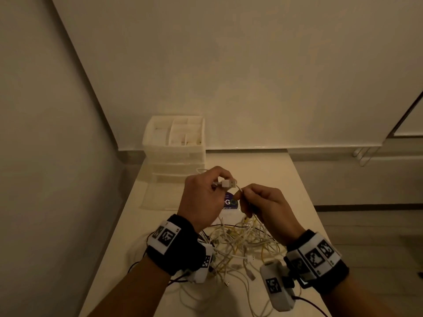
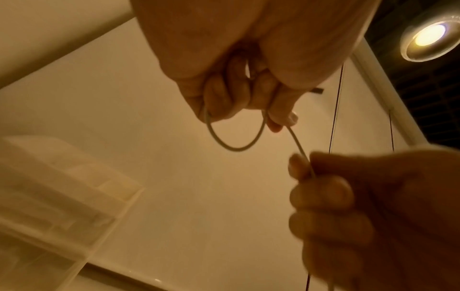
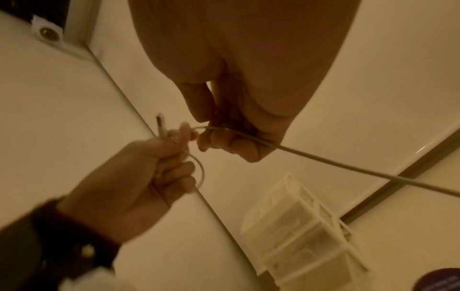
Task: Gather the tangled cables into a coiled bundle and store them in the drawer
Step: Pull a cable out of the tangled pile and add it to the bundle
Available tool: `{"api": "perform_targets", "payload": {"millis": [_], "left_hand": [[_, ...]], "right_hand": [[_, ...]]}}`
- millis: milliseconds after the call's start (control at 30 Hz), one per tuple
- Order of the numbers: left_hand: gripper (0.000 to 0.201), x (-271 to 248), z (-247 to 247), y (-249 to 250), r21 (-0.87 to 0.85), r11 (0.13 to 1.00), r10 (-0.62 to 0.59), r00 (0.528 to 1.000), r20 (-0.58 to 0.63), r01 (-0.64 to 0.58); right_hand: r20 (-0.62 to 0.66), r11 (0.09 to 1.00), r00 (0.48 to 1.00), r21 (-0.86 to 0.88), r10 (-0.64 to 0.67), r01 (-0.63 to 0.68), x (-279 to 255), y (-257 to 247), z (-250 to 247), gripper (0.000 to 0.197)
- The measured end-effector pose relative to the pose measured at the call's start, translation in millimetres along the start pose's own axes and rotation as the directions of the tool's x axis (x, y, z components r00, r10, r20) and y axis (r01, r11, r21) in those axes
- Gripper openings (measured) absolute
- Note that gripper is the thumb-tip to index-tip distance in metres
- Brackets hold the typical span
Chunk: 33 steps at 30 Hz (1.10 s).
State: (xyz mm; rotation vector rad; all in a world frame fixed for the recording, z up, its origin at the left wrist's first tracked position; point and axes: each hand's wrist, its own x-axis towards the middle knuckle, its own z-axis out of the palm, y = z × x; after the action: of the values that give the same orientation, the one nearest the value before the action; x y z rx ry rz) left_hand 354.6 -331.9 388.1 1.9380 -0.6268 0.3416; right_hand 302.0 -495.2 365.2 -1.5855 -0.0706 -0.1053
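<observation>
A white cable is held up between both hands above the table. My left hand (image 1: 218,183) grips its USB plug (image 1: 229,183), and a small loop of cable (image 2: 236,137) hangs from its curled fingers. Close to the right, my right hand (image 1: 243,191) pinches the same cable (image 3: 348,169), which runs down to the tangled pile of white and yellow cables (image 1: 240,245) on the table below the wrists. The white plastic drawer unit (image 1: 176,147) stands at the table's far left; its lowest drawer (image 1: 158,195) looks pulled out.
The white table (image 1: 286,179) meets the wall at the left and back, and its right edge drops to the floor. A purple round sticker (image 1: 230,202) lies under the hands. Black wrist-camera leads (image 1: 178,280) trail over the near table.
</observation>
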Motion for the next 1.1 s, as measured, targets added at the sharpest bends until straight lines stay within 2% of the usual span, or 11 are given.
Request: {"api": "perform_targets", "payload": {"millis": [100, 200, 333, 400, 500, 600, 700, 800, 933, 1033, 1100], "left_hand": [[0.008, 11, -7, 6, -0.046, 0.998, 0.025, 0.992, -0.124, -0.031], [0.010, 32, -29, 12, -0.069, 0.996, 0.029, 0.967, -0.254, -0.048], [0.007, 59, -62, 12, -0.062, 0.995, 0.040, 0.863, -0.503, -0.083], [0.004, 60, -64, 10, -0.056, 0.998, 0.009, 0.889, -0.458, -0.039], [0.033, 44, -48, 8, -0.004, 0.999, -0.047, 0.942, -0.331, 0.049], [0.037, 24, -24, 5, 0.064, 0.995, -0.063, 0.992, -0.110, 0.070], [0.037, 11, 1, -4, 0.059, 0.994, -0.101, 0.986, 0.129, 0.094], [0.028, 6, 17, -6, 0.095, 0.995, -0.062, 0.965, 0.254, 0.039], [0.020, 9, 27, -5, 0.124, 0.992, -0.027, 0.977, 0.213, 0.001], [0.020, 22, 20, 4, 0.100, 0.994, 0.034, 0.999, 0.031, -0.037], [0.026, 35, 7, 12, 0.061, 0.997, 0.058, 0.991, -0.117, -0.052]], "right_hand": [[-0.005, 0.997, 1.000, -0.072, -0.014, 0.014, -4, 20, -4, 0.029], [-0.046, 0.990, 0.999, -0.139, 0.000, -0.006, -5, 48, -10, 0.027], [-0.144, 0.976, 0.985, -0.181, 0.093, -0.119, -8, 76, -22, 0.029], [-0.208, 0.973, 0.971, -0.172, 0.117, -0.155, -7, 78, -24, 0.030], [-0.234, 0.982, 0.963, -0.103, 0.133, -0.160, 1, 69, -21, 0.030], [-0.177, 0.989, 0.976, -0.044, 0.129, -0.139, 7, 54, -17, 0.029], [-0.094, 0.992, 0.989, 0.065, 0.117, -0.111, 12, 35, -17, 0.029], [-0.030, 0.988, 0.995, 0.122, 0.098, -0.093, 18, 12, -17, 0.030], [-0.020, 0.991, 0.998, 0.126, 0.057, -0.054, 23, -4, -21, 0.030], [0.013, 0.994, 1.000, 0.109, 0.000, -0.002, 22, 1, -21, 0.033], [0.025, 0.997, 1.000, 0.081, -0.013, 0.011, 17, 11, -20, 0.033]]}}
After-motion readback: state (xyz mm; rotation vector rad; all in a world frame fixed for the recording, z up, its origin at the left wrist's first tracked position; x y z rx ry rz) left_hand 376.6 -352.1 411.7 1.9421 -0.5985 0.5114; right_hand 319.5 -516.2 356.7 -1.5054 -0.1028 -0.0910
